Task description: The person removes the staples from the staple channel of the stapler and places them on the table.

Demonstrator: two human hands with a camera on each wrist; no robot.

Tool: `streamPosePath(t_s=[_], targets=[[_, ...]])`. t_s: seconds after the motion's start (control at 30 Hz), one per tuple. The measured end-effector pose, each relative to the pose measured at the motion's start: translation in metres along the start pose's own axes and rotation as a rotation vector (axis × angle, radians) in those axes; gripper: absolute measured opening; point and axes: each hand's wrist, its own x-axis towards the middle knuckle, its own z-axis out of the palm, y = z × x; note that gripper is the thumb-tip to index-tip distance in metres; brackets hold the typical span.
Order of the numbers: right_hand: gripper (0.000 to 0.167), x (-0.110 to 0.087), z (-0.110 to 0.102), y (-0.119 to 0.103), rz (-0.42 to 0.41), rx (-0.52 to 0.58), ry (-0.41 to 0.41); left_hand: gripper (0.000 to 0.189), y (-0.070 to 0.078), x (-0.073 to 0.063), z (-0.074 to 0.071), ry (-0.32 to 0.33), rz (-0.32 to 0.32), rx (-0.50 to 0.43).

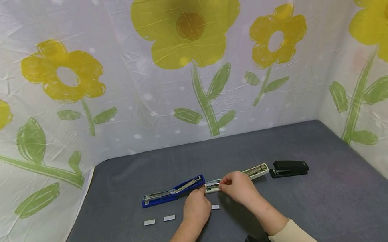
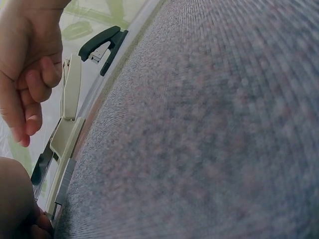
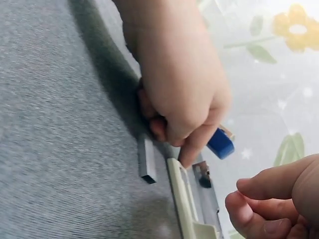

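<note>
A cream stapler (image 1: 260, 170) lies opened out flat in the middle of the table. At its left end, my left hand (image 1: 197, 207) grips the front tip, the index finger pressing down into the metal channel (image 3: 202, 174). My right hand (image 1: 240, 188) hovers over the same stapler, thumb and index tips close together, with nothing visible between them. Its other fingers curl loosely, as the left wrist view shows. A strip of staples (image 3: 146, 159) lies on the table beside the cream stapler. The opened blue stapler (image 1: 160, 198) lies just left of my left hand.
A closed black stapler (image 1: 290, 167) stands at the right end of the row. Two more staple strips, one farther left (image 1: 150, 222) and one nearer my left hand (image 1: 169, 218), lie in front of the blue stapler. A flower-print curtain (image 1: 134, 104) surrounds the grey table (image 1: 334, 200).
</note>
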Motion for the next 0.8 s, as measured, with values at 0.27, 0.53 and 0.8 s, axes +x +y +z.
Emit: streamPosePath(t_s=[0.27,0.53,0.8], targets=[[0.009,0.012,-0.001,-0.004,0.056,0.001,-0.03,0.031,0.0,0.0,0.001,0.014,0.006,-0.006],[0.011,0.022,0.005,-0.002,0.08,-0.044,-0.027,0.03,0.0,0.0,0.001,0.006,0.004,-0.013],[0.022,0.025,0.009,-0.001,0.108,-0.135,-0.047,0.03,0.0,-0.001,0.0,0.007,0.001,-0.005]])
